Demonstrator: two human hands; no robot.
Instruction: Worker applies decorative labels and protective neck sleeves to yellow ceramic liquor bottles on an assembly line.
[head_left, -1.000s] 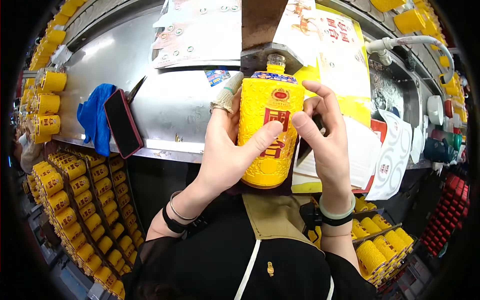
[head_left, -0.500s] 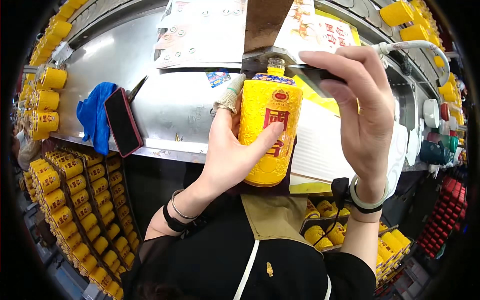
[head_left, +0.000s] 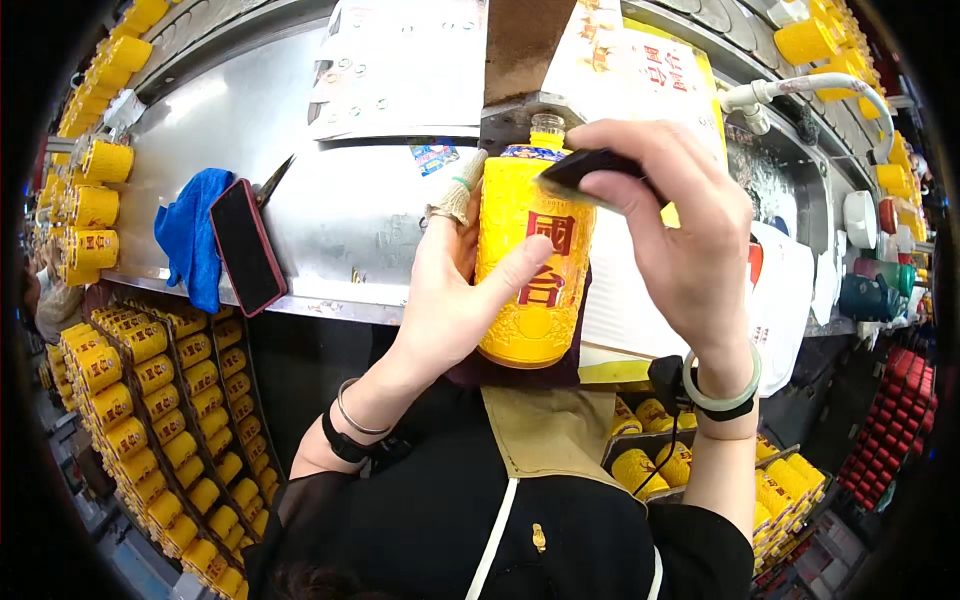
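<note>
Yellow bottle (head_left: 515,325) sits between the left hand (head_left: 445,290), curled around its left side, and the right hand (head_left: 695,220), pinching a dark flat tool (head_left: 605,172) over its shoulder. Blue collar (head_left: 527,152) is on, neck (head_left: 547,128) uncapped; shoulder work seems underway, how much remains unclear.

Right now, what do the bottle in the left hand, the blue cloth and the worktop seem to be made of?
Yellow bottle: probably coated glass; its bare neck is clear and shiny, its body embossed and glossy. Blue cloth: soft fabric, perhaps microfibre, judging by loose folds and a matte look. Worktop: likely stainless steel, smooth and grey with bright reflections.
</note>
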